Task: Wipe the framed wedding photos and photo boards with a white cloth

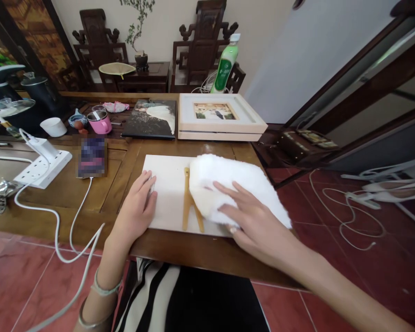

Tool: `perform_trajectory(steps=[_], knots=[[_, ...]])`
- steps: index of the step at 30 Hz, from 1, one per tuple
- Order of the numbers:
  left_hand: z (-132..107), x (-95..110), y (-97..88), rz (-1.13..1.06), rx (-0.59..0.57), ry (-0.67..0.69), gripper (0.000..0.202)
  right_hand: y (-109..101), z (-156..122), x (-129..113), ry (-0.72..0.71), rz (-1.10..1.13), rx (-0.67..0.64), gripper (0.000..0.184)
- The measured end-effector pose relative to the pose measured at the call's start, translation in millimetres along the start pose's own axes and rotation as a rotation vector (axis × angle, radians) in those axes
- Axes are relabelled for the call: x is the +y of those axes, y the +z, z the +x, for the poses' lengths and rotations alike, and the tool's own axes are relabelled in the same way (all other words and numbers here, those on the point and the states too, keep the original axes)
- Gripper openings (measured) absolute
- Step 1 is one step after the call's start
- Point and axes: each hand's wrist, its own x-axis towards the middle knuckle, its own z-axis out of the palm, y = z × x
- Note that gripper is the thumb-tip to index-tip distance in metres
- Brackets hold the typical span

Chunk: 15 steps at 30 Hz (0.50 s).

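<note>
A pale flat board lies at the table's front edge, a gold-coloured two-legged piece on its face. My left hand holds the board's left edge, fingers close together and thumb lying toward the board. Bunched over the board's right half is a white fluffy cloth, which also spreads past its right side. With my right hand I grip the cloth and press it down, fingers bent into the pile. The cloth hides that part of the board.
Behind the board stand a light wooden picture frame, a dark picture panel and a green bottle. To the left are a phone on a cable, a white power strip, a pink mug and a white cup.
</note>
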Motion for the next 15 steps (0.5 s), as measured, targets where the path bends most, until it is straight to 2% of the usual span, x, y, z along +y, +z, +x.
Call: perform_trajectory(steps=[4,7,9,11,15], knots=[[0,1,0.3,0.001,0.008,0.002,0.04,-31,-37,-29,-0.06,0.056,-0.11,0.034],[1,2,0.7,0.006,0.008,0.003,0.041,-52,-50,-38,-0.118,0.067,-0.151,0.051],[1,2,0.7,0.011,0.003,0.002,0.041,-59,-45,-35,-0.115,0.095,-0.166,0.056],[1,2,0.5,0.017,-0.001,0.003,0.041,-57,-31,-27,-0.077,0.13,-0.2,0.05],[1,2,-0.4,0.021,-0.012,0.002,0.042,-35,12,3,0.042,0.163,-0.181,0.036]])
